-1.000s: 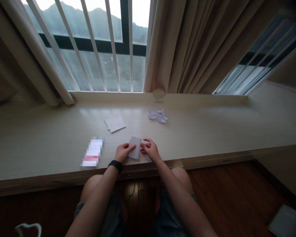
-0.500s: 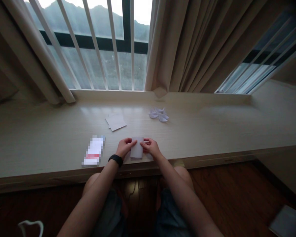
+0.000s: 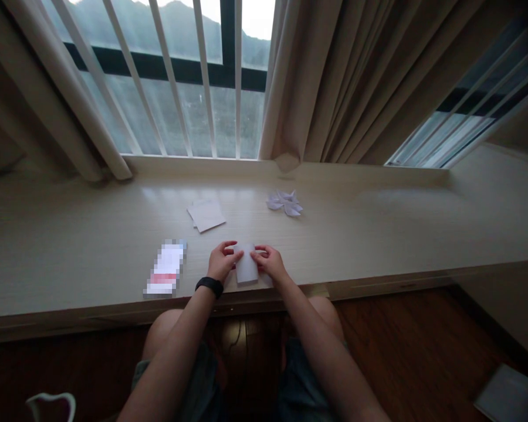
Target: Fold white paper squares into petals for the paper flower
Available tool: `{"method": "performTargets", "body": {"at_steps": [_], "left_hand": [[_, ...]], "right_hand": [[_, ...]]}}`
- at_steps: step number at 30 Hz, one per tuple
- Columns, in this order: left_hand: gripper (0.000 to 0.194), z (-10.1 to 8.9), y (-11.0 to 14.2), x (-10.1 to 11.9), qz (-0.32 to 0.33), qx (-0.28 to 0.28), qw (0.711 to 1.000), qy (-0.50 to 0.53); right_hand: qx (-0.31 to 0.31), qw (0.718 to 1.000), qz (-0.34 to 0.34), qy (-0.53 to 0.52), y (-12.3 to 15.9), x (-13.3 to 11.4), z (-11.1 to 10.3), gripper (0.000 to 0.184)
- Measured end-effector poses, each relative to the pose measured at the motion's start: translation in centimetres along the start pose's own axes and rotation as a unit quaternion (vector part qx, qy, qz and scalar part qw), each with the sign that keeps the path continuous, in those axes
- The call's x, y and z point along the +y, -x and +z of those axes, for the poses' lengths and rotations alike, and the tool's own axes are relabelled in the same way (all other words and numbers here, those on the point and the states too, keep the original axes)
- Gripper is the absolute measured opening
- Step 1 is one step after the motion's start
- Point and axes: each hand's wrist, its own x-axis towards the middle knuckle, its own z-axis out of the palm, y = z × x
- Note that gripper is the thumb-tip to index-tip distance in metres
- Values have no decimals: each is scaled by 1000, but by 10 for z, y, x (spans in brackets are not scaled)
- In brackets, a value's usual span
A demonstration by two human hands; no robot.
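Observation:
Between my two hands is a white folded sheet of paper (image 3: 247, 268), a narrow upright rectangle just above the front edge of the pale ledge (image 3: 356, 246). My left hand (image 3: 222, 261), with a black band on its wrist, has its thumb on the paper's upper left side and its fingers curled by the edge. On the other side, my right hand (image 3: 268, 261) pinches the upper right edge, thumb in front and fingers behind. Farther back lie white square sheets of paper (image 3: 206, 215) and a folded paper shape with several points (image 3: 284, 203).
A pixelated phone-like rectangle (image 3: 166, 268) lies to the left on the ledge. Behind the ledge are a barred window (image 3: 171, 117) and beige curtains (image 3: 325, 88). My knees are under the front edge, above a dark wooden floor (image 3: 391, 340).
My right hand has come in from beside the paper and now grips its right edge. The paper has turned from tilted to nearly upright, and my left fingers have shifted to its left edge.

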Motion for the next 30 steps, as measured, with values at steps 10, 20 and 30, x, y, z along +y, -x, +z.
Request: {"method": "performTargets", "body": {"at_steps": [10,20,30], "left_hand": [[51,-5,0,-1,12,-23,1000,7],[49,-7,0,-6,46,-20,999,-12],[45,-3,3,-4,108,-39,993,5]], "right_hand": [[-9,1000,2,-15,4,0,-2,51],[-5,1000,-9,-11,4,2,-3,53],[-36,998,-57,-19,7,-4,-4,46]]}}
